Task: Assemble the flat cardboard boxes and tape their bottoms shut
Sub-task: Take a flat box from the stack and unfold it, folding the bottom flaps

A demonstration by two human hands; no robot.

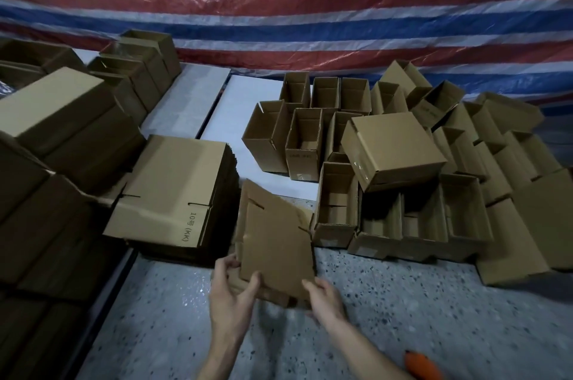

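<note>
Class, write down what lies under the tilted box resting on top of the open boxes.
The tilted box rests on the rims of upright open boxes. Their insides directly beneath it are covered, so cannot be seen.

**Person's body, head view: hands and forearms only**

Only two hands and two forearms of the person are in view. The left hand (pixel 231 289) is bare, and so is the right hand (pixel 325 297). The left forearm (pixel 217 351) and right forearm (pixel 369 358) are uncovered down to the bottom edge of the view. Both forearms are lean and narrow toward the wrist. Knuckle ridges can be made out faintly on the back of the left hand. The fingers (pixel 226 265) are slender, with joint creases just visible. The nails are too small and dim to judge. In the low light, finer surface detail on either hand is unreadable. Anything worn above the forearms falls outside the view.
</note>
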